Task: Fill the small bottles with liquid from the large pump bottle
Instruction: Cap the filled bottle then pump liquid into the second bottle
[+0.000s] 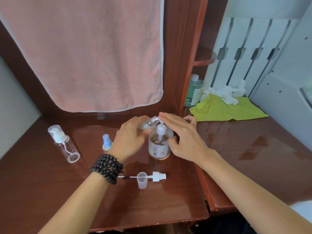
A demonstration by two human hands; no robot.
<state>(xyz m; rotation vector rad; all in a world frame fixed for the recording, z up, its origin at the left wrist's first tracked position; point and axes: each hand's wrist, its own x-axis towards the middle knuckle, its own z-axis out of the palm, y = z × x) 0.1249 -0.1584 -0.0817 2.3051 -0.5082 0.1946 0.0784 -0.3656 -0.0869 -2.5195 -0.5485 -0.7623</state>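
Note:
The large pump bottle [159, 147], clear with a floral label and a white pump head, stands at the middle of the brown desk [244, 142]. My left hand [130, 139] grips a small clear bottle [149, 123], tilted with its open neck at the pump's spout. My right hand [182, 134] lies flat over the pump head, fingers spread, thumb against the bottle's side. A small clear pump bottle [65, 144] stands at the left. A tiny blue-capped spray bottle [106, 143] stands beside my left wrist.
A loose white pump top with its tube [158, 176] and a clear cap [142, 180] lie on the desk in front of me. A pink towel [87, 53] hangs behind. A green cloth [226, 109], white rag and green bottle [193, 91] sit at the back right.

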